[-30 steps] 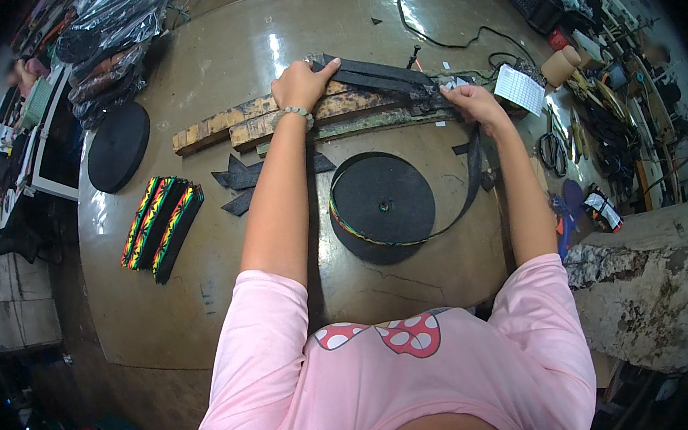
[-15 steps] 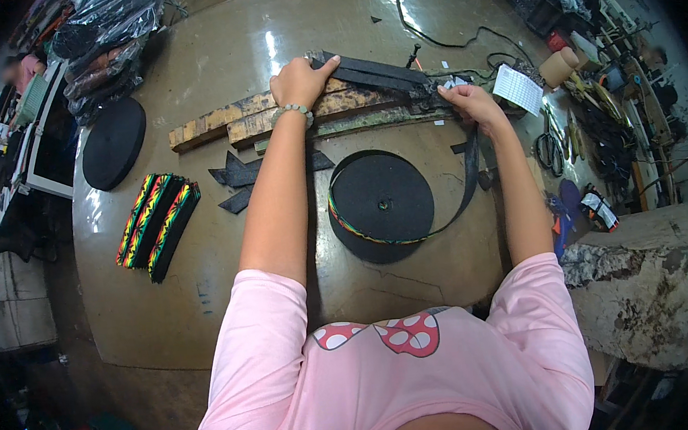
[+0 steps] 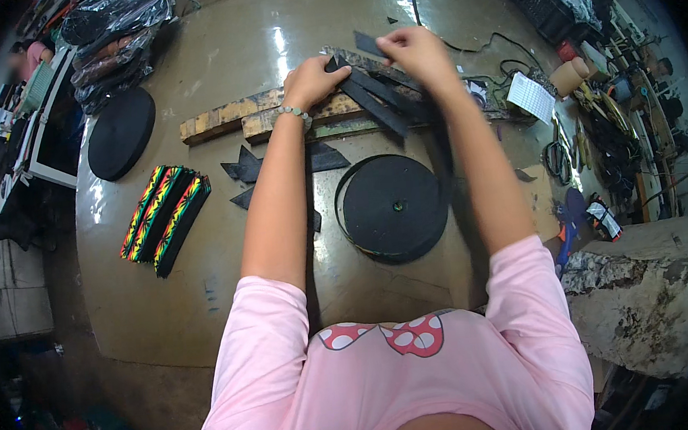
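Note:
My left hand pinches several cut black webbing strips by one end, above the scorched wooden bars. Farther right and slightly beyond, my right hand is closed on a black webbing strip, whose slanted end sticks out to the left of the fingers. The rest of that strip is hidden behind my hand and forearm. Nearer to me lies a large roll of black webbing. Loose pointed webbing pieces rest in front of the bars, partly covered by my left forearm.
Folded black bundles with red, yellow and green patterned bands lie at the left, below another black roll. Scissors, a white paper sheet and a cable are at the right. Plastic-wrapped goods stand back left.
My right hand has moved up and left from the right end of the bars, bringing a strip end near the left hand. The strips in my left hand now fan out and hang lower.

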